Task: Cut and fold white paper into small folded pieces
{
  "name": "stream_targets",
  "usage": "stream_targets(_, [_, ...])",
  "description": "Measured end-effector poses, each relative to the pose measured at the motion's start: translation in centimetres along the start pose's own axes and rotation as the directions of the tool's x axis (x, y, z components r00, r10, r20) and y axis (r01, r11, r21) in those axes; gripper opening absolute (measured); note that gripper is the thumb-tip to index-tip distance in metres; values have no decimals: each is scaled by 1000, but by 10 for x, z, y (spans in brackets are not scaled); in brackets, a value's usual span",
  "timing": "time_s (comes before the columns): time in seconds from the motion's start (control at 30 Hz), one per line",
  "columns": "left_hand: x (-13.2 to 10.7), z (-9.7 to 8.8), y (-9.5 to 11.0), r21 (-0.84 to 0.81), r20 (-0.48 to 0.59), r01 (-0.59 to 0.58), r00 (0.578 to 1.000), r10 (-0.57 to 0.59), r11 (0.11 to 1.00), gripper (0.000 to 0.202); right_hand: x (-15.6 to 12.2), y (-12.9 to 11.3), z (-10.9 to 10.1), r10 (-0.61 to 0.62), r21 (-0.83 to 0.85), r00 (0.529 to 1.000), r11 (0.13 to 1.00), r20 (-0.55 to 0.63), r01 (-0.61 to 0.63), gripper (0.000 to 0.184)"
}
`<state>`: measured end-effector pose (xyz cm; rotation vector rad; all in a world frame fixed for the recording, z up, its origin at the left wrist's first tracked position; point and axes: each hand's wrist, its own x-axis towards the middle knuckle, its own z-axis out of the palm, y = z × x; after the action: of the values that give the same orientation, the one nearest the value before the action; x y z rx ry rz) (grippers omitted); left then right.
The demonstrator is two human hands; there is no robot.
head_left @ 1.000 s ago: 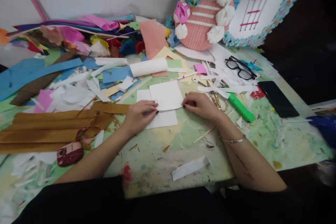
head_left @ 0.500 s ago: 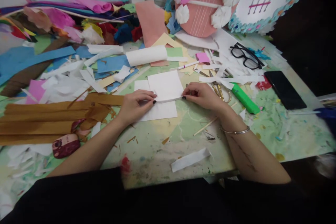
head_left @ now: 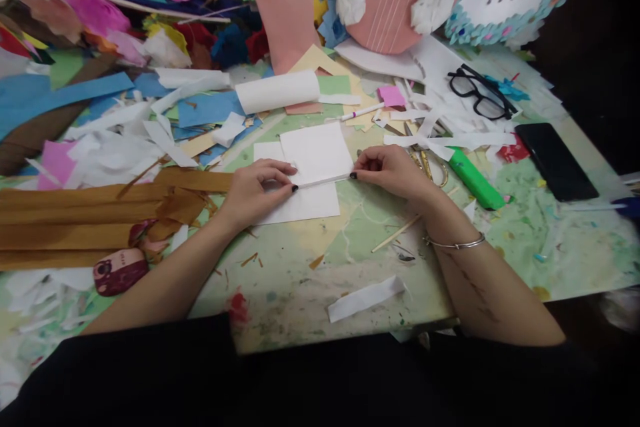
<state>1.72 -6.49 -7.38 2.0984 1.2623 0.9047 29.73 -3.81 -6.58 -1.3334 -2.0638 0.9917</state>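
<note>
Between my hands lies a white sheet of paper (head_left: 317, 150) whose near edge is folded or rolled into a narrow strip. My left hand (head_left: 260, 190) pinches the left end of that edge between thumb and fingers. At the right end, my right hand (head_left: 383, 170) grips the same edge with thumb and fingertips together. Beneath it, a second white sheet (head_left: 315, 203) rests flat on the table and sticks out toward me and to the left. Close to my right wrist are gold-handled scissors (head_left: 427, 163), partly covered by paper strips, and a green utility knife (head_left: 477, 180).
A white paper roll (head_left: 277, 91), black glasses (head_left: 481, 92) and a phone (head_left: 557, 161) lie beyond my hands. Brown crepe paper (head_left: 65, 220) and a maroon case (head_left: 120, 271) are at left. A loose white strip (head_left: 367, 298) lies near the front edge. Decorated guitar shapes (head_left: 387, 3) stand behind.
The view has shifted slightly. Both hands still hold the paper's folded edge, with my right hand's fingers a little farther out at its right end.
</note>
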Motion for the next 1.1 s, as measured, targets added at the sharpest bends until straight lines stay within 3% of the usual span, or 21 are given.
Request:
stream_targets(0.2, [3, -1, -1, 51, 2, 10, 1000, -10, 999, 10, 2, 1, 0, 63, 39, 998, 997, -7, -62, 11])
stream_targets(0.37, [5, -2, 5, 54, 47, 99, 994, -101, 994, 9, 3, 1, -3, 62, 36, 998, 997, 34, -63, 11])
stream_targets(0.47, [4, -3, 5, 42, 64, 96, 993, -99, 994, 8, 3, 2, -4, 49, 44, 998, 998, 50, -51, 10])
stream_targets(0.87, [3, -8, 5, 32, 107, -2, 994, -2, 999, 14, 3, 8, -4, 21, 116, 996, 993, 90, -31, 10])
stream_targets(1.1, [0, -1, 2, 206, 72, -201, 979, 190, 958, 26, 1, 2, -2, -56, -9, 997, 998, 61, 57, 19])
